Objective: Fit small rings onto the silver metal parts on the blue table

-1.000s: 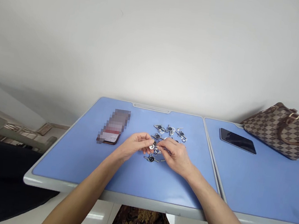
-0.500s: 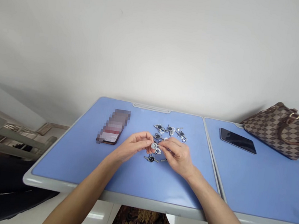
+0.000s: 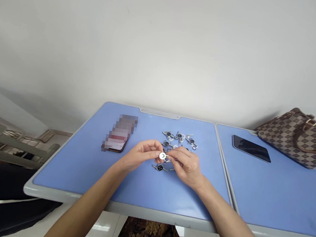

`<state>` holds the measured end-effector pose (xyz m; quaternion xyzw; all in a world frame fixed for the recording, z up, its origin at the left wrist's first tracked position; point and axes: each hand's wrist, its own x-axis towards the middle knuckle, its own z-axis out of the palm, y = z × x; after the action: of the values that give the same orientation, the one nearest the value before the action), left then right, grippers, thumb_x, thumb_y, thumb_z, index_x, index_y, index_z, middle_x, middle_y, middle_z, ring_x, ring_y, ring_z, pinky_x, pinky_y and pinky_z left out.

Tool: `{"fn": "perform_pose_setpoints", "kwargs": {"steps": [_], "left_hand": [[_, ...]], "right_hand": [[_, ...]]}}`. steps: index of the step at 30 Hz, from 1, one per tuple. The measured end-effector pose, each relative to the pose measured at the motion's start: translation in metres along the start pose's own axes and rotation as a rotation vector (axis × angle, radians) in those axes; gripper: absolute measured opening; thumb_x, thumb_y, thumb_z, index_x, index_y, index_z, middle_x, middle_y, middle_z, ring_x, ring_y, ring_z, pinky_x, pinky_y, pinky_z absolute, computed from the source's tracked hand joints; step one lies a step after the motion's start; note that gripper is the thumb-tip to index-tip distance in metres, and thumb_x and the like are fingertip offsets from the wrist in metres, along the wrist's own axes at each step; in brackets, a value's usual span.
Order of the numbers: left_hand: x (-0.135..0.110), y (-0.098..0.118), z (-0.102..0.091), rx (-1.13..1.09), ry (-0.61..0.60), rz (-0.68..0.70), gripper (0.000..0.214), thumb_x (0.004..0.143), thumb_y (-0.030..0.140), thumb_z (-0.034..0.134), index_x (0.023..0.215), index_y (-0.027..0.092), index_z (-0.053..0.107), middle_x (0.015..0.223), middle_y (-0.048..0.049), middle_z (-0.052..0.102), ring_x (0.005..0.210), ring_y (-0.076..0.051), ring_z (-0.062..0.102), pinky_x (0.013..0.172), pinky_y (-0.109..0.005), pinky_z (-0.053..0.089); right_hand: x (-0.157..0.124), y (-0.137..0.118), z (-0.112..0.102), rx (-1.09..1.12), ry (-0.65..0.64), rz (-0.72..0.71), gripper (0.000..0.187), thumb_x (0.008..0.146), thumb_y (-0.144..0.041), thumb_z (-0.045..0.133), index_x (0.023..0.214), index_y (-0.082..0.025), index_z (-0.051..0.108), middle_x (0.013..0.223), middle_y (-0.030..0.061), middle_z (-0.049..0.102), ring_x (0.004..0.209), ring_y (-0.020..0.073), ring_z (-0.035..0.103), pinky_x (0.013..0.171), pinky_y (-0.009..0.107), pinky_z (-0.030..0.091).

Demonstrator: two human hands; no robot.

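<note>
From here I see the left hand (image 3: 143, 152) nearly closed, thumb and fingertips pinching the rim of a small metal disc (image 3: 162, 156). The right hand (image 3: 185, 164) is also closed, its fingertips seemingly on the disc's thin stem. The disc is held up over the middle of the desk (image 3: 80, 164). I judge it light, stiff and slippery, best taken by rim and stem. Loose metal pieces (image 3: 160, 167) lie around, some towards the far edge; a phone (image 3: 118, 138) rests nearer the left edge.

Checkered bag (image 3: 286, 133) on right table (image 3: 279, 196), black phone (image 3: 251, 148) near.
</note>
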<state>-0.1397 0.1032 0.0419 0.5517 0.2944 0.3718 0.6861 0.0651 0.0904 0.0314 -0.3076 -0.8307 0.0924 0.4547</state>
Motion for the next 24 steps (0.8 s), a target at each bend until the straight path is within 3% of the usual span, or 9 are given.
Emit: {"fn": "perform_pose_setpoints", "kwargs": {"steps": [16, 24], "left_hand": [[0.0017, 0.0014, 0.0007, -0.032, 0.013, -0.025, 0.021, 0.080, 0.032, 0.072, 0.082, 0.014, 0.061, 0.070, -0.0015, 0.065, 0.064, -0.011, 0.056, 0.064, -0.024, 0.043], [0.0026, 0.0004, -0.0003, -0.059, 0.008, -0.031, 0.025, 0.076, 0.034, 0.075, 0.083, 0.013, 0.062, 0.070, -0.0013, 0.062, 0.064, -0.010, 0.055, 0.063, -0.022, 0.043]], "right_hand": [[-0.0014, -0.0008, 0.0010, 0.016, -0.027, 0.023, 0.016, 0.094, -0.017, 0.051, 0.095, -0.019, 0.067, 0.080, 0.0047, 0.069, 0.069, 0.0131, 0.063, 0.061, 0.025, 0.050], [-0.0018, -0.0001, 0.0005, -0.050, -0.011, -0.038, 0.017, 0.094, -0.016, 0.051, 0.096, -0.017, 0.068, 0.081, 0.0050, 0.070, 0.068, 0.0125, 0.064, 0.059, 0.023, 0.049]]}}
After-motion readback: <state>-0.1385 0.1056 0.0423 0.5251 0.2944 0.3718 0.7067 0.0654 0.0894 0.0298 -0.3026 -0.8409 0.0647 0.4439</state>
